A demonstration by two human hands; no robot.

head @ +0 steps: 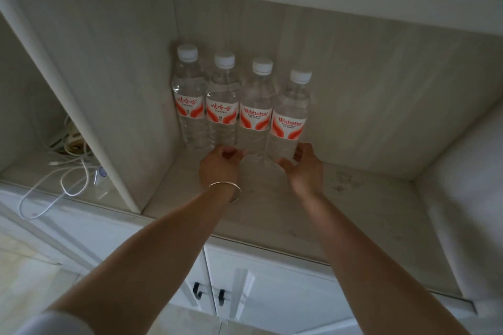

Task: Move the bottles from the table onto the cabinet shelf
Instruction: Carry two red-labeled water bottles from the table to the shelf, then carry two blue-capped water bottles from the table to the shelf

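Note:
Several clear water bottles with white caps and red-and-white labels stand upright in a tight row at the back of the cabinet shelf [272, 207]. The leftmost bottle [190, 106] stands against the divider side, and the rightmost bottle [290, 119] ends the row. My left hand [221, 166], with a thin bangle on the wrist, has its fingers curled at the foot of the middle bottles [254, 117] and encloses nothing. My right hand [303, 167] cups the base of the rightmost bottle, thumb on its left and fingers on its right.
An upright divider panel [89, 117] bounds the compartment on the left. Behind it lies a tangle of white cables and a power strip [68, 160]. The shelf's right wall [457, 160] is some way off. Below are cabinet doors with dark handles [209, 292].

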